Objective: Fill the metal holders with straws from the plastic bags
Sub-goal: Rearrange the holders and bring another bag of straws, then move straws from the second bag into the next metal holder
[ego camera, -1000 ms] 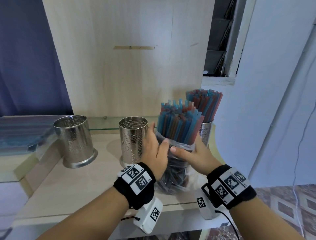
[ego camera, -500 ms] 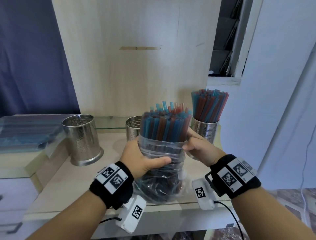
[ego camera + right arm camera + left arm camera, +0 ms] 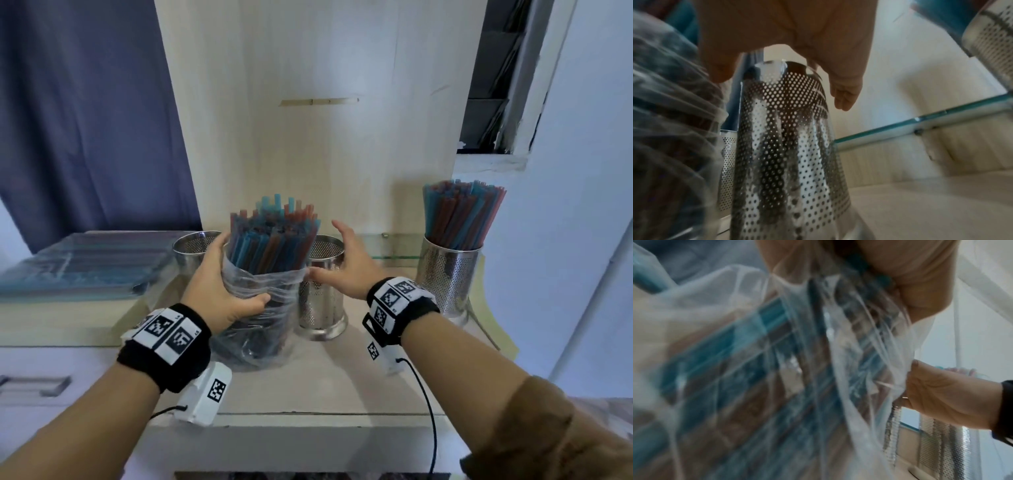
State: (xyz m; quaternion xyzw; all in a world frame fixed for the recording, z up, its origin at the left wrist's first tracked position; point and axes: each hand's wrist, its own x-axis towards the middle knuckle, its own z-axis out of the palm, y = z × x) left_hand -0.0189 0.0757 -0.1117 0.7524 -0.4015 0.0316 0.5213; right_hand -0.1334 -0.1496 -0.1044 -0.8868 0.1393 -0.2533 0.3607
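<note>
A clear plastic bag (image 3: 260, 308) stands upright on the counter with blue and red straws (image 3: 274, 236) sticking out of its top. My left hand (image 3: 222, 284) grips the bag around its middle, thumb across the front; in the left wrist view the crumpled plastic bag (image 3: 777, 361) fills the frame. My right hand (image 3: 346, 263) is open beside the bag's right side, fingers straight, thumb touching the plastic, above an empty perforated metal holder (image 3: 322, 291) (image 3: 785, 146). Another empty holder (image 3: 195, 250) stands behind my left hand. A third holder (image 3: 448, 277) at right is full of straws.
A stack of flat bags of straws (image 3: 85, 270) lies on the raised ledge at left. A wooden panel (image 3: 325, 120) backs the counter, with a glass strip (image 3: 920, 125) at its foot. The counter's front edge (image 3: 308, 421) is close to my wrists.
The bag of straws has shifted left, in front of the two empty holders. My right hand has let go of the bag's rim and opened; the left hand keeps its grip.
</note>
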